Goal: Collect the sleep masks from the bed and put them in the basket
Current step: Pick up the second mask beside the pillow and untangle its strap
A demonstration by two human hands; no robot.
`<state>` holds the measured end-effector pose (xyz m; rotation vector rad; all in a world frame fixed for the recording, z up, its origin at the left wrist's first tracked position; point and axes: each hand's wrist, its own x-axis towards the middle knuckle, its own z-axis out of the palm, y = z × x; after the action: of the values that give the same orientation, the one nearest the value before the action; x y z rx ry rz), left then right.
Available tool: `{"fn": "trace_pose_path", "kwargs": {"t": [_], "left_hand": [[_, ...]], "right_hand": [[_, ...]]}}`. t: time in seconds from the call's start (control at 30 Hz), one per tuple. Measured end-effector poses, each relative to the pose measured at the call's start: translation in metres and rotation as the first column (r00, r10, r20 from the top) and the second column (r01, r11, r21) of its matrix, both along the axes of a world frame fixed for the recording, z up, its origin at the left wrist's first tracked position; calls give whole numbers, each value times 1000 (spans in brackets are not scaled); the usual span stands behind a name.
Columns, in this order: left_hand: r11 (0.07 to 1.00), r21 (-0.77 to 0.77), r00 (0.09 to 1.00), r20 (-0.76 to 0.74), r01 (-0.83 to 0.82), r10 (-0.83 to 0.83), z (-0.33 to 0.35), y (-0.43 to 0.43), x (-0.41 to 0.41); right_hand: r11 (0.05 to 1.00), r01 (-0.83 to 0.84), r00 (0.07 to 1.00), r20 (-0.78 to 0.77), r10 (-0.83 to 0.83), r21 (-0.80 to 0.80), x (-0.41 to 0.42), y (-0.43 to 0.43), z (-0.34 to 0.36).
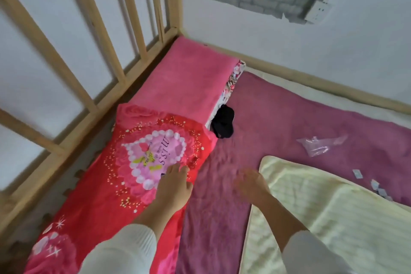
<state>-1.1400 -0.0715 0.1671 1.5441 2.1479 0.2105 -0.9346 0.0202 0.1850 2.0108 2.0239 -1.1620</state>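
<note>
A black sleep mask lies crumpled on the purple bed sheet, tucked against the edge of a pink pillow. My left hand rests flat on a red heart-patterned pillow, fingers spread, holding nothing. My right hand hovers blurred over the purple sheet beside a pale yellow blanket, fingers apart and empty. Both hands are well short of the mask. No basket is in view.
A wooden slatted bed rail runs along the left and far side. A clear plastic wrapper and several small paper scraps lie on the sheet at right. A wall socket is mounted on the white wall.
</note>
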Motion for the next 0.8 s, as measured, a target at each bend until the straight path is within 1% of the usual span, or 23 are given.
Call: {"fn": "trace_pose_path", "kwargs": {"t": [0.07, 0.13, 0.23, 0.3, 0.4, 0.5, 0.6, 0.67, 0.73, 0.8], "left_hand": [[999, 0, 999, -29, 34, -34, -27, 38, -8], [998, -5, 995, -74, 65, -65, -57, 69, -17], [993, -11, 981, -153, 115, -115, -105, 101, -29], [987, 23, 968, -203, 157, -149, -135, 114, -34], [982, 64, 951, -267, 178, -155, -178, 120, -36], [976, 117, 941, -308, 185, -142, -213, 117, -38], [970, 152, 936, -326, 192, -134, -231, 113, -41], [970, 158, 940, -316, 187, -130, -234, 114, -42], [975, 136, 944, -303, 176, -128, -233, 116, -42], [982, 90, 952, -276, 164, -134, -226, 118, -40]], "right_hand": [[999, 38, 999, 3, -38, -2, -4, 37, -19], [999, 42, 999, -11, -42, 19, -9, 70, -44], [999, -44, 997, 62, 42, 29, -18, 114, -90], [996, -83, 993, 87, 79, 42, -27, 141, -123], [987, -134, 987, 98, 125, 91, -44, 170, -162], [975, -171, 969, 201, 142, 138, -59, 187, -192], [962, -209, 933, 331, 143, 175, -72, 201, -214], [954, -235, 911, 384, 149, 186, -77, 209, -221], [960, -202, 925, 358, 123, 193, -77, 211, -220], [970, -151, 952, 292, 90, 193, -74, 208, -214]]}}
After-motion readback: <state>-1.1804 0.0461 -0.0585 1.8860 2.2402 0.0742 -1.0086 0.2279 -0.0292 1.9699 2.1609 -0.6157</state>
